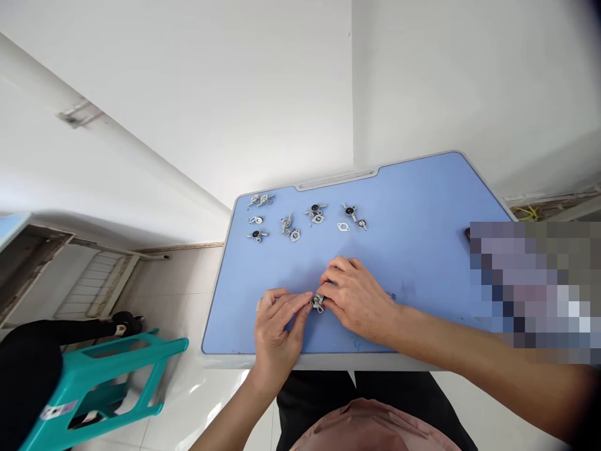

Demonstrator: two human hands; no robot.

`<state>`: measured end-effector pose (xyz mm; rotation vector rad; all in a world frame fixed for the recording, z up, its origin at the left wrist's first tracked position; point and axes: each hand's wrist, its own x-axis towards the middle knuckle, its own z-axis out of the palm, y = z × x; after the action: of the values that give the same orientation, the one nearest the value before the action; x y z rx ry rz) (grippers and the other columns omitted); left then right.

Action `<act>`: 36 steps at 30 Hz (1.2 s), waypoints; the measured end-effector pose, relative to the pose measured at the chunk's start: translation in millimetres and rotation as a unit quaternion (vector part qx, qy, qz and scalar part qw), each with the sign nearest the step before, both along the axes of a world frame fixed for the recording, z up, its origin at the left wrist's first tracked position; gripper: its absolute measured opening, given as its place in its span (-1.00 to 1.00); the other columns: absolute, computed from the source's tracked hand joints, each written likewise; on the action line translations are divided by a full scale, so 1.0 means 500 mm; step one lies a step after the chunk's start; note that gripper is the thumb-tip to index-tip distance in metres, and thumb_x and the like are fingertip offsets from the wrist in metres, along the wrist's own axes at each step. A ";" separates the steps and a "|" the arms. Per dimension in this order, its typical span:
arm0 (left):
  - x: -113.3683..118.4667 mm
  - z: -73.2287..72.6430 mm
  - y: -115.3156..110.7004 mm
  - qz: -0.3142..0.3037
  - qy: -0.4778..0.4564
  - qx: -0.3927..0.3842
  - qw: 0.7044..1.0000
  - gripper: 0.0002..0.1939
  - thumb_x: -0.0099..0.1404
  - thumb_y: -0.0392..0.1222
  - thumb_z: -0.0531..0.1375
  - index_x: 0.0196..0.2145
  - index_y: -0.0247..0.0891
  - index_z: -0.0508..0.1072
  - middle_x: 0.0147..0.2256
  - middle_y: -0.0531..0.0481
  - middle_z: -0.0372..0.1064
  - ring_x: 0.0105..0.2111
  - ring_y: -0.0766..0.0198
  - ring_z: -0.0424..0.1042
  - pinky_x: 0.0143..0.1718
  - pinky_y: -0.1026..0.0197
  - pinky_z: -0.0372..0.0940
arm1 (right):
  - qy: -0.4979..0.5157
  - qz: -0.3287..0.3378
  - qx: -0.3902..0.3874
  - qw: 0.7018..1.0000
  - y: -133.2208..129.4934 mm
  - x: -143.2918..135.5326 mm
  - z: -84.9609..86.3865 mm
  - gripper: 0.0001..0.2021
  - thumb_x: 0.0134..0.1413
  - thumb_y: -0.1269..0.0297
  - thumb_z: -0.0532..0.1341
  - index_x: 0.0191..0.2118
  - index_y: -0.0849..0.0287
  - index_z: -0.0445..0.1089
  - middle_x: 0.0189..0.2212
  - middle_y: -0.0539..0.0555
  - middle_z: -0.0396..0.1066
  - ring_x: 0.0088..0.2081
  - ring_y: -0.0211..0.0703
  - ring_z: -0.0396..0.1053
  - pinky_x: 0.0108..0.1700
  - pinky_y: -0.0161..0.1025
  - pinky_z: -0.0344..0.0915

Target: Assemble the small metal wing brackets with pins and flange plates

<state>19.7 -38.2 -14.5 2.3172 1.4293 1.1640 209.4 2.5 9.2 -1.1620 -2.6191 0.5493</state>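
Near the front edge of the blue table [422, 250], my left hand [279, 322] and my right hand [354, 297] meet around a small metal part [318, 303]. Thumb and fingers of my left hand pinch its left side. The fingers of my right hand close on its right side and partly hide it. Farther back lie similar metal assemblies, some with black round centres: one at the left [256, 235], one in the middle [316, 210] and one to the right [350, 212]. A flat oval plate [343, 227] lies beside the right one.
Small metal pieces [391, 295] show behind my right forearm. A teal stool [117, 357] stands on the floor at left, with a person's dark-clothed leg [32, 351] beside it. White walls rise behind the table. A blurred patch covers the right side.
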 end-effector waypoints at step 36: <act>-0.013 0.018 -0.020 0.008 0.084 0.014 0.996 -0.80 0.29 -0.36 0.24 -0.15 -0.14 0.49 -0.24 -0.01 0.52 -0.17 0.14 0.38 -0.16 0.05 0.26 | -0.033 -0.002 -0.001 0.999 -0.003 -0.002 0.003 -0.83 0.25 0.33 0.15 -0.21 0.21 0.50 -0.23 0.15 0.45 -0.06 0.00 0.17 -0.18 -0.11 0.00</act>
<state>13.0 -48.0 -5.6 2.4784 1.4980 1.0216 208.6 1.1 10.9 -1.2044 -2.6715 0.5209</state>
